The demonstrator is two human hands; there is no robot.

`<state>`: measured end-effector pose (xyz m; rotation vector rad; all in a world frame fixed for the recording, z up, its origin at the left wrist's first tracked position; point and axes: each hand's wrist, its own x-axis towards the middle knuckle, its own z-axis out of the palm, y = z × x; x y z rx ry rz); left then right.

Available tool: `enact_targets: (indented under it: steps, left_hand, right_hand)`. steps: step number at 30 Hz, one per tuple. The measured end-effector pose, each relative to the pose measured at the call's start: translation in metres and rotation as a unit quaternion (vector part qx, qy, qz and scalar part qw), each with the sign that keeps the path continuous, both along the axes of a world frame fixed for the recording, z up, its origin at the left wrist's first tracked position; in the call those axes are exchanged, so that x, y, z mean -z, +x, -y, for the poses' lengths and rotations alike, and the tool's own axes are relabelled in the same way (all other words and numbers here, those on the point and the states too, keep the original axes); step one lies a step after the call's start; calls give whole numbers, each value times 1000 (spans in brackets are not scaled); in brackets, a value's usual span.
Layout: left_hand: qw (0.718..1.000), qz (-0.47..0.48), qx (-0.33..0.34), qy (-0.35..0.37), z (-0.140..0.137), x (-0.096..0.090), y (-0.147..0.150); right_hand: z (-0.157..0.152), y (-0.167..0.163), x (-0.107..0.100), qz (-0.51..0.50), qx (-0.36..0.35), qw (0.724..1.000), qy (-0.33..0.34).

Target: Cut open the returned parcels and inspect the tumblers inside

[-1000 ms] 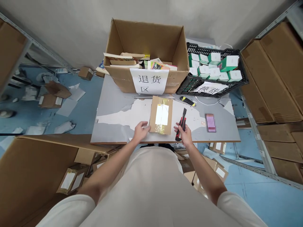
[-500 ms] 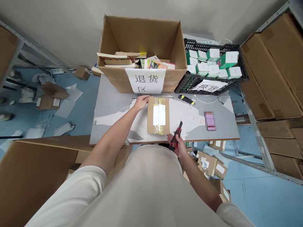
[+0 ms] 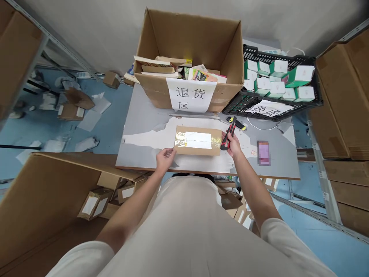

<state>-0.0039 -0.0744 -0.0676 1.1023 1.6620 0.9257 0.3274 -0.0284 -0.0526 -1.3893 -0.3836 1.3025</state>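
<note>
The parcel is brown with a white label and yellow tape. One box cutter is red and black, another cutter black and yellow. The tabletop is grey with big white patches.

The parcel is showing matt brown cardboard, while the yellowish tape across it is shining, glossy and wrinkled, and its white label is looking like smooth paper. Right of the parcel, the red-and-black cutter is showing hard plastic. Beneath the parcel, the tabletop is looking matt and grey, giving way to ragged-edged white patches. Behind the parcel, the large carton is showing matt cardboard, bearing a paper sign; behind and rightward, the crate is showing black, perforated plastic. In front of the parcel, the shirt is showing matt cloth.
</note>
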Motion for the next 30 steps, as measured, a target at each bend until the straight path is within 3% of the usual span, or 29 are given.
enact_targets:
  steps: [2,4,6,9,12,16,22,30]
  left_hand:
    - [997,-56,27,35,-6,-8,2]
    - [978,-151,99,102,-19,-17,4]
    - [931,-242,218,162,-33,-26,9]
    - [837,-329,395,190,-51,-34,28]
    - [785,-382,446,196,-56,-35,48]
    - [779,-407,437,192,-53,-31,60]
    - [799,-392,415,188,-47,-26,60]
    - [802,-392,415,178,-40,-21,59]
  right_hand:
    - [8,6,-4,48,-22,999,-10]
    - [27,15,-10,120,-59,990,-35]
    - [51,22,-17,188,-110,974,-59]
    - [82,25,-28,214,-178,958,-67]
    - [95,19,-32,200,-197,957,-77]
    - [93,10,-28,173,-191,962,-86]
    - [88,16,-31,155,-225,958,-90]
    - [61,60,-54,191,-372,899,-128]
